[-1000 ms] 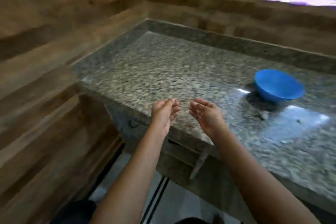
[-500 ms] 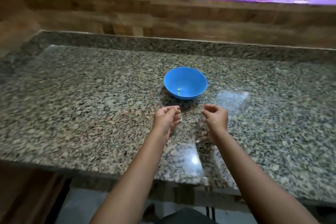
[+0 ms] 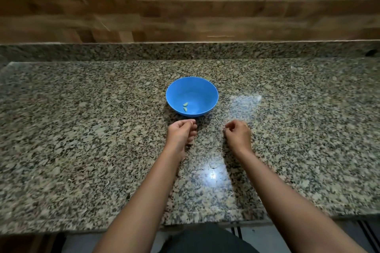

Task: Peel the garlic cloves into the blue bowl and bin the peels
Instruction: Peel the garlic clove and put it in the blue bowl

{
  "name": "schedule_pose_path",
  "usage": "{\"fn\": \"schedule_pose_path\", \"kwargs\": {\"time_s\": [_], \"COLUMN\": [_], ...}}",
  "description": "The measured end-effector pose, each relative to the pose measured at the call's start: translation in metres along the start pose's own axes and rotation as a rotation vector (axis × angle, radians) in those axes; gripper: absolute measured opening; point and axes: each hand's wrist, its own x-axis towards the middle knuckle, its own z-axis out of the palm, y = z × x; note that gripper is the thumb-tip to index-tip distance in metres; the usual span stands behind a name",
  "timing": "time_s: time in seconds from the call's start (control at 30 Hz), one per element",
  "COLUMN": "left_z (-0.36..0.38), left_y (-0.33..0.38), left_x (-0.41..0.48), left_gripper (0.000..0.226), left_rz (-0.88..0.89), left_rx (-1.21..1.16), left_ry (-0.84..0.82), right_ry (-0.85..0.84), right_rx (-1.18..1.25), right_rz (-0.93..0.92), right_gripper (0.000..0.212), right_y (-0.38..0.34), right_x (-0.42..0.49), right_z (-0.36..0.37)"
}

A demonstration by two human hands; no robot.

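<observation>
My left hand [image 3: 181, 132] and right hand [image 3: 238, 133] curl below the central blue bowl [image 3: 192, 88]; contents I cannot tell. I'd pinch peels firmly.

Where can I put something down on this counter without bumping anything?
Lots of bare counter lies left of the bowl and left hand, and more lies right of the right hand. It's crowded only in the middle, between the bowl and both hands.

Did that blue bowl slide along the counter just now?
No. The blue bowl sits just as far from the counter's back ledge as before; only the view swung round.
</observation>
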Motion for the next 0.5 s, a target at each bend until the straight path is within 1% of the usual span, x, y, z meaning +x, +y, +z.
{"fn": "schedule_pose_path", "kwargs": {"time_s": [0.07,0.17,0.33,0.43,0.5], "left_z": [-0.001,-0.005,-0.013,-0.015,-0.018], "left_y": [0.001,0.001,0.001,-0.002,-0.005], "left_x": [0.001,0.004,0.013,0.015,0.014], "left_gripper": [0.015,0.014,0.013,0.019,0.024], "left_rz": [-0.004,0.014,0.075,0.116,0.131], "left_rx": [-0.004,0.037,0.073,0.136,0.217], "left_ry": [-0.001,0.041,0.1,0.087,0.018], "right_ry": [-0.002,0.018,0.105,0.072,0.027], "right_rx": [-0.003,0.126,0.319,0.368,0.383], "right_rz": [-0.01,-0.028,-0.196,-0.222,-0.208], "right_gripper": [0.008,0.007,0.01,0.014,0.017], "right_y": [0.0,-0.009,-0.055,-0.082,-0.091], "right_x": [0.003,0.0,-0.001,0.011,0.017], "right_z": [0.001,-0.003,-0.006,-0.003,-0.001]}}
